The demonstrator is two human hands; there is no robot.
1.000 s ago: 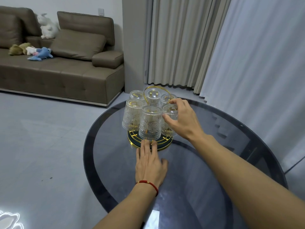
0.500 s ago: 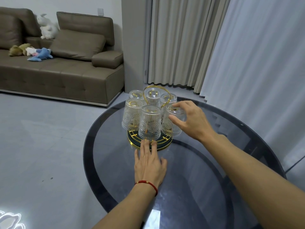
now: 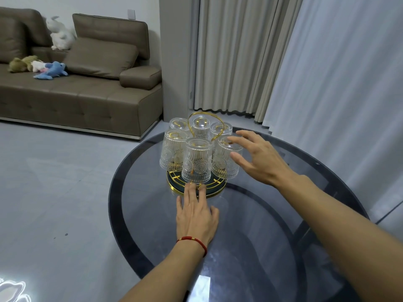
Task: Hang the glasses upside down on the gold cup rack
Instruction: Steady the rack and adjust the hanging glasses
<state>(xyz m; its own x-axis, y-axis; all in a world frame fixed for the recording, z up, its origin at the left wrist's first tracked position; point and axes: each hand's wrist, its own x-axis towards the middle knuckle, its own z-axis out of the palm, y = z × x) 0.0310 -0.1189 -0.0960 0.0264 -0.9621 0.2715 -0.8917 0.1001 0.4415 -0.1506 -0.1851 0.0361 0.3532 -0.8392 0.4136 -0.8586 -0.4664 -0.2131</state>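
The gold cup rack (image 3: pixel 214 190) stands on the round dark glass table (image 3: pixel 250 225), its loop handle rising in the middle. Several ribbed clear glasses hang on it upside down; the front glass (image 3: pixel 197 163) faces me and the right glass (image 3: pixel 225 159) leans outward. My left hand (image 3: pixel 195 214) lies flat on the table, fingertips touching the rack's base rim. My right hand (image 3: pixel 256 156) hovers just right of the right glass, fingers spread, holding nothing.
A brown sofa (image 3: pixel 87 83) with soft toys stands at the back left across grey floor. Curtains (image 3: pixel 283 62) hang behind and to the right of the table. The table's edge curves close on the left and near sides.
My right hand has let go of the right glass, which now hangs on the rack, and has drawn back to the right with fingers opened. My left hand has stayed put.
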